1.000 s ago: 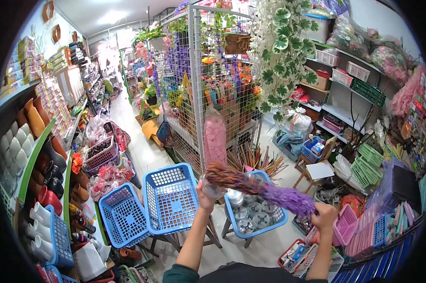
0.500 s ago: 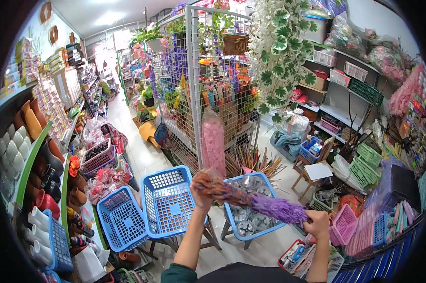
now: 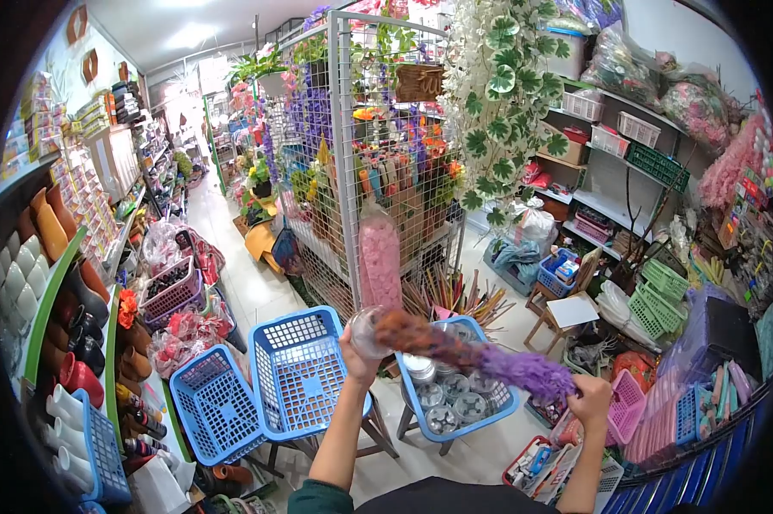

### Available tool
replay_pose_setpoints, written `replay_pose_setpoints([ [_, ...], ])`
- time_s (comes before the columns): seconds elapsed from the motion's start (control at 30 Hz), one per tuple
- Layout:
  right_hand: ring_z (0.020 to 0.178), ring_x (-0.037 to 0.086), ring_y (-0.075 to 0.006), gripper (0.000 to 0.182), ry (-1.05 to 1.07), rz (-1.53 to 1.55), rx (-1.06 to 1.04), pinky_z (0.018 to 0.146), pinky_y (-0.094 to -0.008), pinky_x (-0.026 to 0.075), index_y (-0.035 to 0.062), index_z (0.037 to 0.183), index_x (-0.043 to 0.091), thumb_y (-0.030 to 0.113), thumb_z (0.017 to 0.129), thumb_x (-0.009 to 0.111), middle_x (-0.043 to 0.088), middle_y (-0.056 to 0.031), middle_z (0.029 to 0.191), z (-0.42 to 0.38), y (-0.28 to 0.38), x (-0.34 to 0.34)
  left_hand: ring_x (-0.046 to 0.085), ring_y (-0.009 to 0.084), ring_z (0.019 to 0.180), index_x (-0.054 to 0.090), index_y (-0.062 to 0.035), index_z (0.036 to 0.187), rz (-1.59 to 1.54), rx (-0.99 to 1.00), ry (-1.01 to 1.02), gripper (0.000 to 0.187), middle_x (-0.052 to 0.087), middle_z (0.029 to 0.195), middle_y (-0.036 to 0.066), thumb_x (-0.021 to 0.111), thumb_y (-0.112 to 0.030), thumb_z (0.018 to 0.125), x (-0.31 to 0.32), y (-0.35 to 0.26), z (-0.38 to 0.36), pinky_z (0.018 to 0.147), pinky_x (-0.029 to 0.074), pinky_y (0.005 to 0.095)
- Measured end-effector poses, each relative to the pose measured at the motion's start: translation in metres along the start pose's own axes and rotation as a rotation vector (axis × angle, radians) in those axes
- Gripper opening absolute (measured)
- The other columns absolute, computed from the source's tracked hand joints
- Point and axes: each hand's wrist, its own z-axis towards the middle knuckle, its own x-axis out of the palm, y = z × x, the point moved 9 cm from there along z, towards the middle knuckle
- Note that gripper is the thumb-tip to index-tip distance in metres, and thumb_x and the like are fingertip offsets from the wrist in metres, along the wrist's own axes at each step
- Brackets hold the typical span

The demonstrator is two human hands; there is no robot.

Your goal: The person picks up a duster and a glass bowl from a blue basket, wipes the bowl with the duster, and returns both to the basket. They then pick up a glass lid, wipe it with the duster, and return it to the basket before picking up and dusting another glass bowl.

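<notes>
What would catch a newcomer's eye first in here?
Probably the fluffy orange-brown and purple duster, stretching from the right hand to a clear container in the left hand. Next, perhaps, the white-and-green hanging foliage at upper centre, beside the wire grid.

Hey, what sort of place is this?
Probably a shop for artificial flowers and decorations: a leafy white garland hangs by a wire rack, and vases stand at the far left.
</notes>
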Motion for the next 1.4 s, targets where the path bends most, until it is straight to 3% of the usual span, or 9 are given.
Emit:
replay_pose_setpoints([
  [0.2, 0.059, 0.061, -0.0299, 0.015, -0.014, 0.041, -0.063, 0.055, -0.0377, 0.047, 0.0061, 0.075, 0.066, 0.019, 0.066, 0.066, 0.063, -0.011, 0.067, -0.008, 0.014, 0.012, 0.049, 0.0258, 0.12, 0.042, -0.0087, 0.135, -0.162, -0.061, 0.112, 0.074, 0.051, 0.131, 0.01, 0.03, -0.064, 0.088, 0.009, 0.025, -0.004, 0.101, 0.038, 0.0468],
  [0.23, 0.06, 0.061, -0.0301, 0.016, 0.021, 0.089, -0.062, 0.056, -0.0378, 0.048, 0.0059, 0.075, 0.066, 0.018, 0.065, 0.065, 0.063, -0.0114, 0.067, -0.01, 0.008, 0.015, 0.05, 0.0269, 0.119, 0.043, -0.0096, 0.134, -0.291, 0.109, 0.487, 0.073, 0.052, 0.129, 0.01, 0.03, -0.064, 0.087, 0.032, 0.003, 0.001, 0.099, 0.04, 0.0462],
  [0.37, 0.061, 0.061, -0.0312, 0.019, -0.006, 0.065, 0.018, 0.057, -0.038, 0.048, 0.0046, 0.077, 0.066, 0.017, 0.064, 0.065, 0.063, -0.0135, 0.069, -0.012, -0.013, 0.007, 0.055, 0.0274, 0.112, 0.044, -0.0109, 0.133, -0.064, -0.094, 0.035, 0.072, 0.056, 0.122, 0.01, 0.029, -0.064, 0.087, 0.01, 0.015, 0.003, 0.095, 0.043, 0.0461],
  [0.63, 0.062, 0.062, -0.0314, 0.017, 0.027, 0.093, 0.041, 0.058, -0.0379, 0.048, 0.0042, 0.076, 0.065, 0.017, 0.065, 0.066, 0.063, -0.0128, 0.069, -0.02, -0.011, 0.014, 0.061, 0.0274, 0.099, 0.042, -0.0034, 0.133, -0.031, -0.053, -0.076, 0.075, 0.061, 0.109, 0.015, 0.032, -0.062, 0.087, 0.014, 0.009, 0.001, 0.087, 0.049, 0.0393],
  [0.8, 0.063, 0.06, -0.034, 0.018, -0.109, -0.008, 0.193, 0.059, -0.0395, 0.047, 0.003, 0.079, 0.064, 0.015, 0.067, 0.064, 0.062, -0.0144, 0.071, -0.03, -0.039, 0.002, 0.058, 0.0204, 0.099, 0.041, -0.0043, 0.133, -0.042, -0.138, 0.127, 0.083, 0.06, 0.109, 0.011, 0.045, -0.067, 0.079, 0.027, 0.009, -0.006, 0.083, 0.048, 0.0352],
  [0.87, 0.063, 0.06, -0.0338, 0.016, -0.104, 0.039, 0.196, 0.059, -0.0393, 0.046, 0.002, 0.078, 0.064, 0.014, 0.067, 0.064, 0.063, -0.0144, 0.072, -0.03, -0.03, 0.006, 0.06, 0.0228, 0.089, 0.033, -0.0058, 0.139, 0.269, -0.075, 0.151, 0.081, 0.057, 0.11, 0.012, 0.051, -0.059, 0.08, 0.032, 0.009, -0.007, 0.076, 0.05, 0.0333],
  [0.93, 0.061, 0.059, -0.0334, 0.015, -0.128, 0.201, 0.03, 0.058, -0.0387, 0.046, 0.002, 0.076, 0.064, 0.014, 0.068, 0.064, 0.063, -0.0145, 0.07, -0.027, -0.012, 0.011, 0.053, 0.0228, 0.108, 0.031, -0.0035, 0.142, 0.42, 0.009, 0.011, 0.081, 0.051, 0.122, 0.012, 0.057, -0.048, 0.08, 0.009, 0.021, -0.005, 0.096, 0.04, 0.0332],
  [1.0, 0.06, 0.06, -0.0319, 0.015, -0.098, 0.13, -0.027, 0.057, -0.0372, 0.046, 0.0026, 0.075, 0.064, 0.015, 0.067, 0.064, 0.062, -0.0141, 0.068, -0.025, -0.007, 0.016, 0.044, 0.0237, 0.121, 0.026, -0.0005, 0.145, 0.26, -0.113, 0.134, 0.084, 0.045, 0.13, 0.013, 0.057, -0.044, 0.08, 0.029, 0.021, -0.016, 0.104, 0.031, 0.0337],
  [1.4, 0.061, 0.06, -0.0336, 0.017, -0.133, 0.133, 0.051, 0.056, -0.0385, 0.045, 0.0001, 0.074, 0.062, 0.015, 0.066, 0.062, 0.059, -0.0165, 0.065, -0.022, -0.007, 0.012, 0.042, 0.0236, 0.125, 0.028, 0.002, 0.143, 0.441, -0.069, 0.133, 0.084, 0.041, 0.138, 0.014, 0.06, -0.04, 0.077, 0.017, 0.016, -0.018, 0.106, 0.03, 0.0339],
])
